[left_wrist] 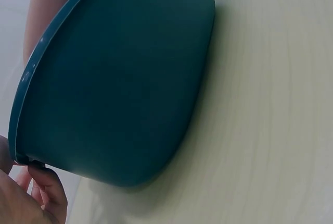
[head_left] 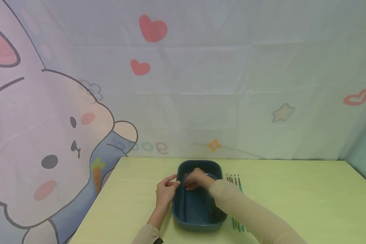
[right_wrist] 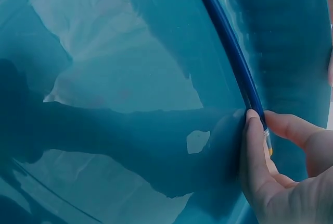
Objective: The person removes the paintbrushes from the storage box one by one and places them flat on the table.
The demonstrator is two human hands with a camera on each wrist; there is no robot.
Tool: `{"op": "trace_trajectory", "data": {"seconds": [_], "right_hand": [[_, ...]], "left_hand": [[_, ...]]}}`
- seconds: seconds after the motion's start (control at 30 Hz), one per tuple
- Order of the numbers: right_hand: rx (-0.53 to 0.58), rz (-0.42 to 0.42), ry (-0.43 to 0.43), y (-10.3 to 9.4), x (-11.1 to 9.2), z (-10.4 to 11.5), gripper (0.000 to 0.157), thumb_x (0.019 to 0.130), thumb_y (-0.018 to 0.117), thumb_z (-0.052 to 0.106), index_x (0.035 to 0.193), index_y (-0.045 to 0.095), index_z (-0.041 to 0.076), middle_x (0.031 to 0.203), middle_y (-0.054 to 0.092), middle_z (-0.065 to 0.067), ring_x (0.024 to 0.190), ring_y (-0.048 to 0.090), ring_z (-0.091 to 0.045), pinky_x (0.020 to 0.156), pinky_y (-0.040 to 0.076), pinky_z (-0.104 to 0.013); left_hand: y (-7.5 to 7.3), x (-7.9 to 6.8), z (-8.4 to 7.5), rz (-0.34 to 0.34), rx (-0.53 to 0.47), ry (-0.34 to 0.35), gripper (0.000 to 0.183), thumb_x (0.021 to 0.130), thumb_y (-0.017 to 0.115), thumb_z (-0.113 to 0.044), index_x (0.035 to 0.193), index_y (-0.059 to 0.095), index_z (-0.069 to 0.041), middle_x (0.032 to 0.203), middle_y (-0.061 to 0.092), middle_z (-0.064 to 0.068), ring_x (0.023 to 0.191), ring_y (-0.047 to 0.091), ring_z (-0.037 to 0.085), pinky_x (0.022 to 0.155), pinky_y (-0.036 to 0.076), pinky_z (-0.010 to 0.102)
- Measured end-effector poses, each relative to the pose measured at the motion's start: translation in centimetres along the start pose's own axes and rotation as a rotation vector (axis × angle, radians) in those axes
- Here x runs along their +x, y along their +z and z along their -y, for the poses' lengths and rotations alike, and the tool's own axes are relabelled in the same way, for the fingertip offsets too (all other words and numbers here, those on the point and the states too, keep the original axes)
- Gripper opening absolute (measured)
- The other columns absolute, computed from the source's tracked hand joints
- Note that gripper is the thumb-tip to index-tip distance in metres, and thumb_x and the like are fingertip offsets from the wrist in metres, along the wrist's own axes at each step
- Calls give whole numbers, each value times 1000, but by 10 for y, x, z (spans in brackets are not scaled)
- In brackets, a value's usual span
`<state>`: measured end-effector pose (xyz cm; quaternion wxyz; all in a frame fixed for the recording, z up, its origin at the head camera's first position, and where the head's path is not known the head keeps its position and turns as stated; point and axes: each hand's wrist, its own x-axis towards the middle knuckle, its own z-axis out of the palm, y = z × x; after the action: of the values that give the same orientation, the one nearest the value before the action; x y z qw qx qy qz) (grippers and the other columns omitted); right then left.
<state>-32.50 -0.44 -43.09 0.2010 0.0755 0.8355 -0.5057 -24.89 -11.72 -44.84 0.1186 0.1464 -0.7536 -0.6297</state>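
Note:
A dark blue rectangular tub (head_left: 198,227) with rounded corners stands on the table. Its left rim is pinched by my left hand (head_left: 166,191), thumb and fingers at the edge; the left wrist view shows this hand (left_wrist: 36,198) at the tub's corner. Inside the tub, my right hand (head_left: 198,179) pinches a slim blue-handled paintbrush (right_wrist: 229,36) between thumb and fingers, close to its metal collar and yellowish tip. The brush (head_left: 185,205) lies lengthwise along the tub's left inner side.
Several thin paintbrushes (head_left: 240,184) with green and yellow handles lie side by side on the table (head_left: 299,196), just right of the tub. My right forearm crosses over them and partly hides them. A printed cloth backdrop (head_left: 201,74) hangs behind the table.

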Motion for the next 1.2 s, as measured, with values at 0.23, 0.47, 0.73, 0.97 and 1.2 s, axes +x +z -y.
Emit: {"op": "trace_trajectory", "data": {"seconds": [0.23, 0.47, 0.73, 0.97, 1.2], "right_hand": [[57, 1, 2, 0, -3, 1, 61, 74, 69, -12, 126, 40, -22, 67, 64, -15, 53, 67, -19, 59, 57, -28], [48, 16, -17, -2, -5, 5, 11, 78, 68, -9, 88, 69, -13, 71, 70, -17, 54, 67, -17, 60, 57, -28], [61, 42, -43, -9, -5, 6, 8, 75, 70, -8, 82, 72, -10, 71, 71, -17, 52, 66, -16, 59, 57, -28], [83, 75, -59, -18, -11, 8, 9, 75, 70, -8, 83, 70, -10, 74, 71, -17, 53, 65, -15, 60, 58, -28], [62, 72, -71, -25, -19, 11, 11, 75, 71, -5, 86, 69, -8, 78, 71, -17, 52, 64, -13, 58, 56, -24]], "left_hand": [[-1, -1, 1, 1, 15, 8, 30, 84, 68, -7, 114, 69, -1, 82, 63, 9, 69, 54, 14, 57, 44, 23], [-3, -2, 0, 11, 16, 9, 30, 84, 69, -6, 114, 69, -1, 83, 66, 10, 68, 55, 13, 57, 44, 22], [-5, -3, 0, 18, 15, 10, 30, 84, 68, -6, 114, 69, -2, 82, 64, 9, 68, 54, 12, 55, 45, 22], [-6, -6, 0, 25, 15, 13, 31, 84, 68, -7, 115, 69, -1, 82, 64, 9, 69, 55, 13, 54, 45, 22], [-9, -6, 1, 20, 24, 22, 31, 84, 69, -8, 114, 69, -2, 83, 63, 9, 69, 53, 13, 54, 43, 23]]}}
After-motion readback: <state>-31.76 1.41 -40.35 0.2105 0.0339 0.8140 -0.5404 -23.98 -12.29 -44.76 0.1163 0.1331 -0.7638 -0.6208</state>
